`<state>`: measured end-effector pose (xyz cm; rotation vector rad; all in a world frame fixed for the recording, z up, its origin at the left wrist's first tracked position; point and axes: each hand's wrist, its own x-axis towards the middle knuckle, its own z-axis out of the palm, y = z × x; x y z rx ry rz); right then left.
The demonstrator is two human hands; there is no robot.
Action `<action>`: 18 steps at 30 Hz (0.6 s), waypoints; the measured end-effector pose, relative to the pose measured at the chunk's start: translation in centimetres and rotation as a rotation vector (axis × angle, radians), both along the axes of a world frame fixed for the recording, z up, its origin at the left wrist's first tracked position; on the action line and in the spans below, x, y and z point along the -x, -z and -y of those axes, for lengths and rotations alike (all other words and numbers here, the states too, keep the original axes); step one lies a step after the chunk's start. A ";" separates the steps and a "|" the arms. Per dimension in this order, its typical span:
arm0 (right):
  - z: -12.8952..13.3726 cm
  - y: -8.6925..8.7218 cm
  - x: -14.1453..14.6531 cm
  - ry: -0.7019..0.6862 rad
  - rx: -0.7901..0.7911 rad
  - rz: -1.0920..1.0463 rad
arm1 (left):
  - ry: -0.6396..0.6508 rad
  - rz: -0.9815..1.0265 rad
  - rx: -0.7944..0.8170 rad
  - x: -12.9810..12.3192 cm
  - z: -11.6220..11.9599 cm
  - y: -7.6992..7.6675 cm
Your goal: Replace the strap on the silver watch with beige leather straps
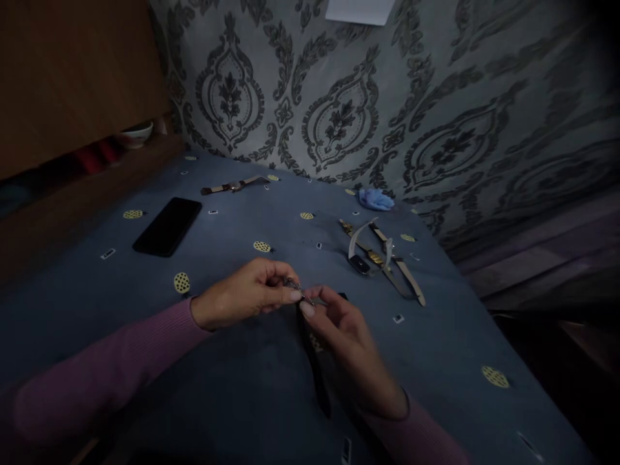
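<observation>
The dark strap (317,378) lies below the fingertips of both hands, its upper end between them and the rest running down beside the right hand (346,336), on that hand's left side. A small metal piece (292,283) sits at the fingertips of the left hand (252,294), just above the strap's upper end.

The left hand is closed in a pinch on the metal piece, thumb against the curled fingers. The right hand is partly curled, its thumb at the strap's upper end and its forefinger near a thin metal bit; whether it grips either is too dim to tell.

The strap's long axis runs from the fingertips toward the person, slanting slightly to the right, with its free end pointing toward the near side of the blue tablecloth (281,216).

To the right, several watches (375,258) lie in an overlapping group, near a crumpled blue item (376,199). A black phone (168,227) lies flat at left, with another watch (235,186) beyond it.
</observation>
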<state>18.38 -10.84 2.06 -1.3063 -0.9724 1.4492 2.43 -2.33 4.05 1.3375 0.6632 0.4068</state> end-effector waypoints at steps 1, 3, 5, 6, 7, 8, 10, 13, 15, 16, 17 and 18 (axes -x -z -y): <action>0.1 -0.2 0.0 0.003 -0.019 0.044 | -0.003 -0.011 0.000 0.0 0.0 -0.1; 0.3 -0.6 -0.1 0.017 -0.069 0.121 | -0.011 -0.028 -0.005 0.0 0.0 -0.2; 0.5 -0.9 -0.2 0.033 -0.135 0.200 | -0.017 -0.040 -0.017 0.0 0.0 -0.4; 0.5 -1.1 -0.2 0.036 -0.166 0.241 | -0.020 -0.044 -0.019 0.0 0.0 -0.4; 0.5 -1.2 -0.3 0.035 -0.192 0.283 | -0.023 -0.046 -0.018 0.0 0.0 -0.4; 0.5 -1.3 -0.4 0.029 -0.216 0.321 | -0.023 -0.048 -0.017 0.0 0.0 -0.4; 0.4 -1.5 -0.5 0.013 -0.264 0.381 | -0.025 -0.049 -0.011 0.1 0.0 -0.4; 0.3 -1.7 -0.9 0.001 -0.335 0.469 | -0.030 -0.049 -0.016 0.1 0.0 -0.3; 0.2 -1.8 -1.1 0.011 -0.377 0.535 | -0.030 -0.049 -0.019 0.2 0.0 -0.3; 0.1 -1.9 -1.2 0.018 -0.397 0.564 | -0.027 -0.048 -0.017 0.3 0.0 -0.4; 0.1 -1.9 -1.2 0.022 -0.413 0.593 | -0.025 -0.046 -0.012 0.3 0.0 -0.4; 0.1 -1.9 -1.3 0.019 -0.421 0.620 | -0.024 -0.043 -0.007 0.3 0.0 -0.4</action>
